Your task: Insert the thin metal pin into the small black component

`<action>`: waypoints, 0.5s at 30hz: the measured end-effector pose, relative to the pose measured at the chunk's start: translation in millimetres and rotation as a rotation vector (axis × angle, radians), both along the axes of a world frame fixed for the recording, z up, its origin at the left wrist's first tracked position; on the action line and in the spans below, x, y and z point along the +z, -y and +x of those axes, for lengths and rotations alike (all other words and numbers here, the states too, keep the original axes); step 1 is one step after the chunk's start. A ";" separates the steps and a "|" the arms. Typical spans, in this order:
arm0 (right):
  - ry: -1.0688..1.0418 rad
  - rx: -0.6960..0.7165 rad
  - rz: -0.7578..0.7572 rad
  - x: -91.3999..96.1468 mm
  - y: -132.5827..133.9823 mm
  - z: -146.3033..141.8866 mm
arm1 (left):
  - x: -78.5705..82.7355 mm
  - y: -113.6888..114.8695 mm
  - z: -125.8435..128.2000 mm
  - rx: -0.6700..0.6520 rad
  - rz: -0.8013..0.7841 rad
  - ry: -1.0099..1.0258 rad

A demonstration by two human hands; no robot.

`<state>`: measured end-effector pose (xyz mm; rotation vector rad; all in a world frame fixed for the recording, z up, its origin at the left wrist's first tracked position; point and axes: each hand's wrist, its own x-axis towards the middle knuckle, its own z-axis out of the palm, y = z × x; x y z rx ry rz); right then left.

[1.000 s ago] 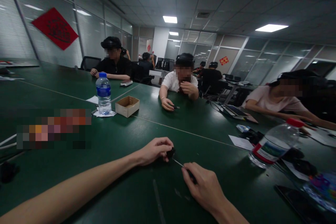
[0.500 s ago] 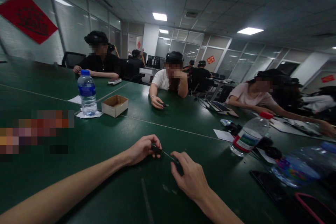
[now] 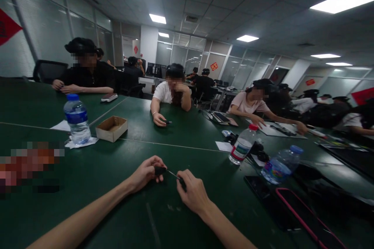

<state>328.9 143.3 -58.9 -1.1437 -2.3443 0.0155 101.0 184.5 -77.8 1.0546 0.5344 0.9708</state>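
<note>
Left grip (image 3: 146, 173) opposite right grip (image 3: 193, 191)

On the counter (image 3: 193, 130), to my left, I see a blue-capped bottle (image 3: 77, 121) beside an open box (image 3: 105, 134); to my right, a red-capped bottle (image 3: 242, 148), another bottle (image 3: 277, 167) and a pink-edged phone (image 3: 308, 216).

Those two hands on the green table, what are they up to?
The left hand holds a small black piece. The right hand holds a tool with a dark handle, its thin shaft pointing at that piece; whether the tip touches is too small to tell. Farther off on the green table sits an open cardboard box.
</note>
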 end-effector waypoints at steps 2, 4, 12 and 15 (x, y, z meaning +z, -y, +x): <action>-0.029 -0.010 -0.019 0.5 0.4 0.2 | 2.9 1.4 0.6 0.014 -0.009 -0.004; -0.055 -0.029 -0.023 0.6 0.6 0.7 | 4.4 1.7 1.2 0.031 -0.014 -0.005; -0.061 -0.059 -0.033 2.6 2.4 2.1 | 2.6 1.1 2.8 0.062 -0.042 0.022; -0.067 -0.068 -0.033 5.9 3.5 1.4 | 4.4 1.9 2.6 0.061 -0.043 0.023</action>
